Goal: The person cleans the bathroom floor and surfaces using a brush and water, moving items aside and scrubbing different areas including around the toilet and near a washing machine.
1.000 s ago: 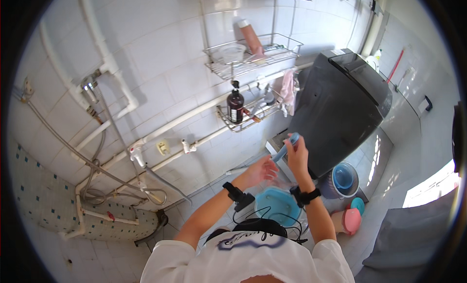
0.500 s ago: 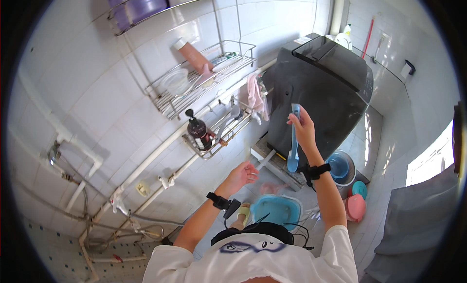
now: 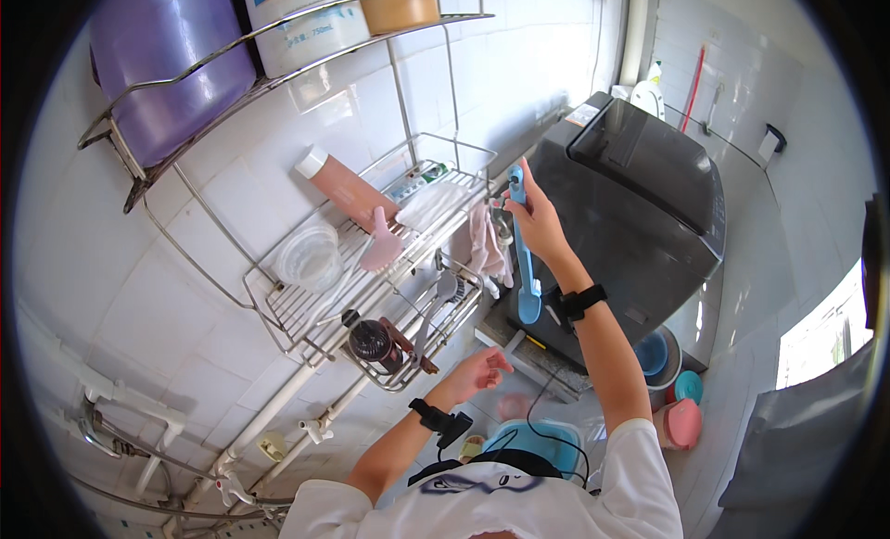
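My right hand (image 3: 538,222) is closed round a long light-blue plastic tool with a slim handle and a flat, rounded lower end (image 3: 529,303); its exact kind does not show. The tool hangs nearly upright, in front of the dark washing machine (image 3: 603,224) and near the wire shelf (image 3: 371,252). Loosely curled and holding nothing, my left hand (image 3: 480,374) hovers right of the small lower rack (image 3: 400,383). A dark pump bottle (image 3: 374,342) and a grey-handled brush (image 3: 432,321) sit in that rack.
On the wire shelf lie a pink tube (image 3: 345,189), a clear bowl (image 3: 309,257) and a pink brush (image 3: 382,242). Big bottles, one a purple jug (image 3: 176,66), stand on the upper rack. A pink cloth (image 3: 484,242) hangs beside it. Below are a blue basin (image 3: 556,444) and buckets (image 3: 654,354).
My right hand has risen toward the shelf with the blue tool. My left hand has shifted slightly right and down. The view has moved closer to the wall racks.
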{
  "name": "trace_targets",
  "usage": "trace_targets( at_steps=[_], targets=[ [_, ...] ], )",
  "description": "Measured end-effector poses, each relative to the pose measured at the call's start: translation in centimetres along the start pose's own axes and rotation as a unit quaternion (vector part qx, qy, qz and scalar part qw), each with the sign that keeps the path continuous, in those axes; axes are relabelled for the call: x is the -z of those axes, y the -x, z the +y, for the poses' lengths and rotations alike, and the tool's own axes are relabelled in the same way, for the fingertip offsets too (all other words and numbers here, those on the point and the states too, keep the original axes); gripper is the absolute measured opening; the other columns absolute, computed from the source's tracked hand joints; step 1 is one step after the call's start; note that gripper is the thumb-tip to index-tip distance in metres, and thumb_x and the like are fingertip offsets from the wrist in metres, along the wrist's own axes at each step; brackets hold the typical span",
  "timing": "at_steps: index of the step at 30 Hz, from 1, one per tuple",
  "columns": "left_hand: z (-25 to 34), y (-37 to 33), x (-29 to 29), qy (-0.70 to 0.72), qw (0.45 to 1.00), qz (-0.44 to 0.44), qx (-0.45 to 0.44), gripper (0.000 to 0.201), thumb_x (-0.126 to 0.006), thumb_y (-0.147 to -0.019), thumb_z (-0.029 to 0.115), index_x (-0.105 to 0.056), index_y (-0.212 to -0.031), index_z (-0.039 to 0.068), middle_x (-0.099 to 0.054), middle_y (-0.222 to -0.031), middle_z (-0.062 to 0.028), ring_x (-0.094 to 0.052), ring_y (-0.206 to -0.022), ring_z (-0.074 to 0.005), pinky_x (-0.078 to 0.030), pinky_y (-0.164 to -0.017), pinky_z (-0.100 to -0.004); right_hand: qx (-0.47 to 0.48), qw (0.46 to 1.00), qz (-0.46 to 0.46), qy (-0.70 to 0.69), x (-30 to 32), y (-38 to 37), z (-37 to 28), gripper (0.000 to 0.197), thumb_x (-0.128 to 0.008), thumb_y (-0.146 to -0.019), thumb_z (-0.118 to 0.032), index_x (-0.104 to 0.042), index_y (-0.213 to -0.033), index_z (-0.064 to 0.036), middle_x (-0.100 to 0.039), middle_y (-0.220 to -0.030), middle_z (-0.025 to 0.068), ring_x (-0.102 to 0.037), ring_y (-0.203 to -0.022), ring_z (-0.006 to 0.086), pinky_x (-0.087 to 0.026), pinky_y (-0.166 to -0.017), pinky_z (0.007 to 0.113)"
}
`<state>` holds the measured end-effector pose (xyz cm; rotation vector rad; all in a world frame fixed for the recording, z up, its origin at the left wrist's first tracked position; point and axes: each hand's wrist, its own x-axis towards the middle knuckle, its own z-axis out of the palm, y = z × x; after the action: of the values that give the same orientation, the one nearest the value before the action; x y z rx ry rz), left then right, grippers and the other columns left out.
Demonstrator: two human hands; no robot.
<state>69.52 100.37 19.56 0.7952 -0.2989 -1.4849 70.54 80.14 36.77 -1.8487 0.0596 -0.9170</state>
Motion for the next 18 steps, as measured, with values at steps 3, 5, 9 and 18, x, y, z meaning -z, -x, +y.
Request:
trace_targets(
  at_steps=[3,5,9,18],
  targets=[
    [1.0,-0.9,1.2,-0.001,1.000,0.007,0.013,0.024,-0.038,-0.084,0.032,-0.047,-0.080,0.010,-0.053,-0.083,-0.0073,-0.044,-0.055,-0.0111,-0.035,-0.051,-0.0222,0.009,1.000,-0.005,0.006,-1.3,-1.6,1.1,0.061,-0.050,-0.075,0.002,-0.021,-0.127,-0.0085,-0.049,-0.083,0.0070,-0.045,-0.071,0.0120,-0.037,-0.068,0.021],
    [1.5,-1.2,1.6,0.006,1.000,0.024,0.017,0.024,-0.039,-0.084,0.032,-0.047,-0.080,0.010,-0.054,-0.082,-0.0070,-0.044,-0.056,-0.0108,-0.036,-0.052,-0.0221,-0.016,0.999,-0.001,0.041,-2.0,-1.8,1.2,0.060,-0.052,-0.074,-0.001,-0.024,-0.126,-0.0078,-0.046,-0.079,0.0054,-0.039,-0.064,0.0117,-0.036,-0.062,0.020],
    [2.5,-1.7,1.6,-0.004,1.000,-0.006,0.005,0.024,-0.039,-0.084,0.032,-0.048,-0.079,0.010,-0.054,-0.082,-0.0071,-0.045,-0.056,-0.0113,-0.036,-0.052,-0.0222,0.011,0.999,0.012,0.028,-1.9,-2.0,3.2,0.059,-0.052,-0.073,-0.002,-0.026,-0.126,-0.0074,-0.043,-0.075,0.0060,-0.039,-0.062,0.0124,-0.037,-0.061,0.021],
    [1.8,-2.0,1.7,0.000,0.999,-0.039,0.023,0.025,-0.041,-0.083,0.032,-0.049,-0.080,0.009,-0.054,-0.083,-0.0076,-0.045,-0.058,-0.0121,-0.035,-0.052,-0.0221,0.011,0.994,0.015,0.105,-2.7,-0.8,1.4,0.063,-0.055,-0.070,-0.002,-0.027,-0.126,-0.0132,-0.043,-0.074,0.0085,-0.041,-0.061,0.0173,-0.038,-0.061,0.024]
  ],
)
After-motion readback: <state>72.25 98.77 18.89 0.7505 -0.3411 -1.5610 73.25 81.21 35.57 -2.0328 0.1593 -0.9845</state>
